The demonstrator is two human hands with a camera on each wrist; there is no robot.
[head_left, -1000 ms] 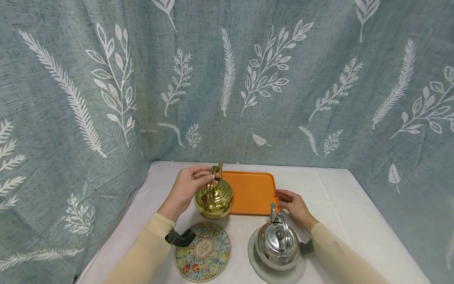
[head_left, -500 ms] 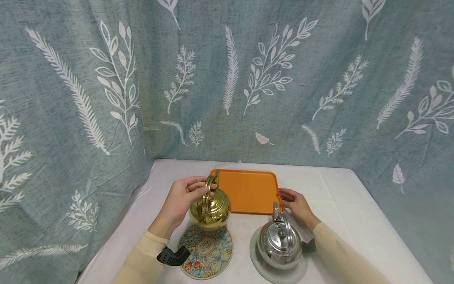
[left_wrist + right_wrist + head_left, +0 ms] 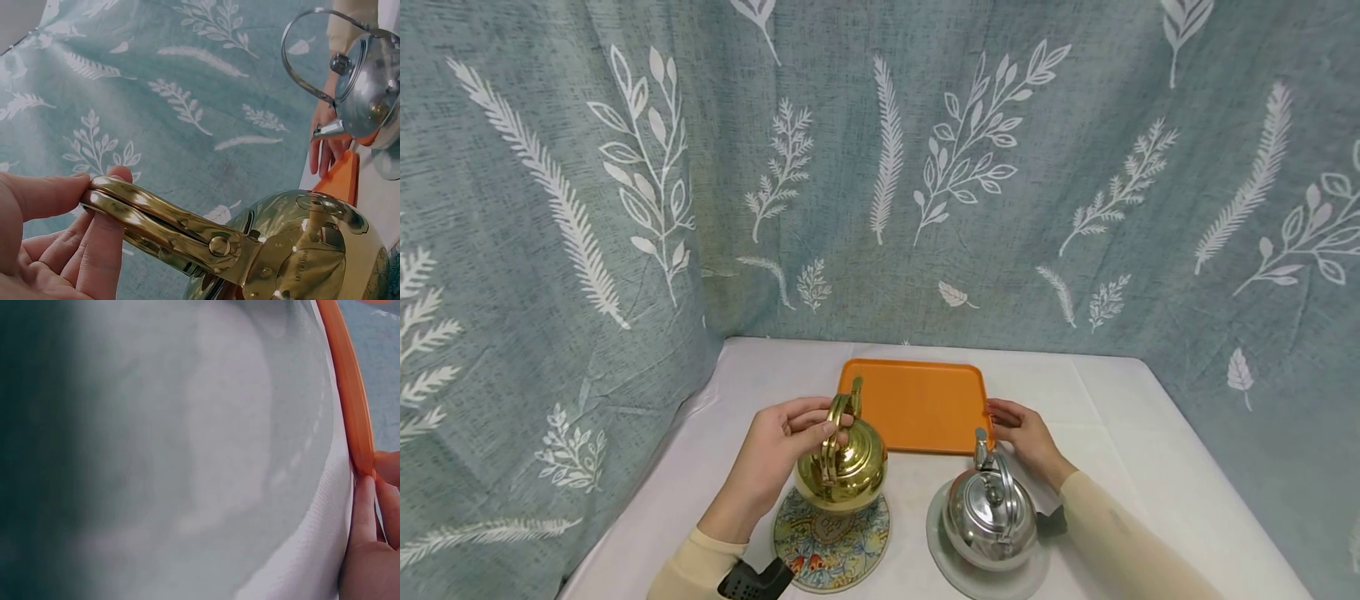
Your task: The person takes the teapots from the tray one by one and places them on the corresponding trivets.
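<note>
My left hand (image 3: 767, 458) grips the arched handle of a gold-coloured kettle (image 3: 846, 483). The kettle hangs over the far part of a round flower-patterned mat (image 3: 835, 554), partly hiding it. Close up in the left wrist view, thumb and fingers pinch the top of the double-barred brass handle (image 3: 162, 215). At the right side of an orange tray (image 3: 921, 408), my right hand (image 3: 1033, 442) holds the near corner of its rim (image 3: 356, 412) between thumb and fingers. Nothing lies on the visible part of the tray.
A shiny steel kettle (image 3: 988, 529) stands on a pale grey round mat (image 3: 936, 533), just in front of the right hand. White cloth (image 3: 1097, 425) covers the table. A blue-green leaf-patterned curtain (image 3: 842, 167) encloses its back and sides.
My left hand has brought the gold kettle toward me and slightly left, away from the tray to over the patterned mat. The right hand stays at the tray's edge.
</note>
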